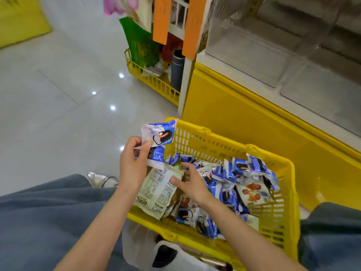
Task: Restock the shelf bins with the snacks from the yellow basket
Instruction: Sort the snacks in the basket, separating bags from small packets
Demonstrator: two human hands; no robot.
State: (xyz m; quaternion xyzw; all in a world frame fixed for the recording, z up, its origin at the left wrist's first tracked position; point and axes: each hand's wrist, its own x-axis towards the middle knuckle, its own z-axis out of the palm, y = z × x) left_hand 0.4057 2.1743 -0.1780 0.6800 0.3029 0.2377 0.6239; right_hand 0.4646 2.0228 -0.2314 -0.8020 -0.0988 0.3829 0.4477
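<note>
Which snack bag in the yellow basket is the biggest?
The pale cream bag with black print, beside the right hand; the blue-and-white packs are all smaller.

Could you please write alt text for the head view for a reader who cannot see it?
The left hand holds blue-and-white snack packets at the corner of a yellow basket of snacks, while the right hand reaches into it. Clear shelf bins stand behind.

Yellow basket [230, 147], blue-white snack packets [242, 171]
</note>
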